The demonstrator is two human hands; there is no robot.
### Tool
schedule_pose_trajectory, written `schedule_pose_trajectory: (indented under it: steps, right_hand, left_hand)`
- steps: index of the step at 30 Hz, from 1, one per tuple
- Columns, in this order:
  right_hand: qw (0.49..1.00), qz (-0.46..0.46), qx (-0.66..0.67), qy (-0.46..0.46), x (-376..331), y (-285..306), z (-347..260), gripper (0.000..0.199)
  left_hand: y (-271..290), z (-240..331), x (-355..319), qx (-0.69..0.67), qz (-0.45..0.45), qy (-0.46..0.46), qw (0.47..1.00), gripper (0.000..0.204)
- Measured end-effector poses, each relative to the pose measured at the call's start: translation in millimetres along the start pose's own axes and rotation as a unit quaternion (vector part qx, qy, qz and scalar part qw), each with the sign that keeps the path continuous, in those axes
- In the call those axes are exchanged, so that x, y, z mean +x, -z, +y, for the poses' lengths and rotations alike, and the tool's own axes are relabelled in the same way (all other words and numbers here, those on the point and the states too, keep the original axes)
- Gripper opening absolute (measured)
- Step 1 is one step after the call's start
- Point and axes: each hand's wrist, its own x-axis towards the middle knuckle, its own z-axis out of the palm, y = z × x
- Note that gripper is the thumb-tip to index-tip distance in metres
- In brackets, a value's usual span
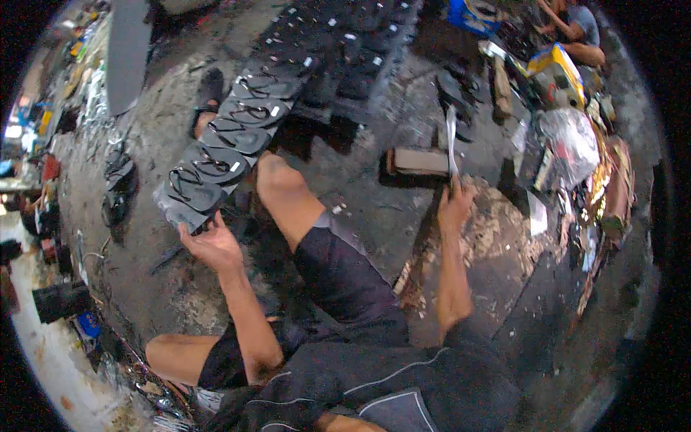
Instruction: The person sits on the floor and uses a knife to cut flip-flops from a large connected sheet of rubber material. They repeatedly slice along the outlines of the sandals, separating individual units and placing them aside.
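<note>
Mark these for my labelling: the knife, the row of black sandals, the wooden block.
knife (450,140), head view, mid blade.
row of black sandals (237,137), head view, a middle sandal.
wooden block (419,161), head view, top face.

A grimy concrete floor (374,209) carries a long overlapping row of dark flip-flops (237,137) at far left and a small block (417,161) at centre right.

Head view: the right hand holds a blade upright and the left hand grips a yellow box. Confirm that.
Not quite. In the head view the left hand grips the near end of a row of black sandals, not a yellow box. The right hand does hold the blade upright.
</note>
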Motion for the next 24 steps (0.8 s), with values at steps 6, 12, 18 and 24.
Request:
schedule_pose_trajectory:
  steps: [6,12,18,24]
  right_hand:
    - [0.979,-0.153,0.128,0.048,-73.2,37.3,-46.7,0.048]
    - [0.993,-0.040,0.070,0.085,-51.5,20.6,1.1,0.049]
    - [0.973,-0.120,0.189,0.059,-56.9,38.1,-110.6,0.045]
    - [0.844,-0.313,0.434,-0.030,-25.0,113.8,-215.9,0.031]
  left_hand:
    - [-15.9,-10.4,72.9,0.408,0.024,-0.088,0.908,0.073]
    - [-50.0,-38.2,86.0,0.538,-0.073,-0.186,0.819,0.045]
    - [-40.9,-7.5,74.1,0.272,-0.109,-0.045,0.955,0.018]
    - [46.9,29.6,-24.9,0.128,0.010,0.039,0.991,0.041]
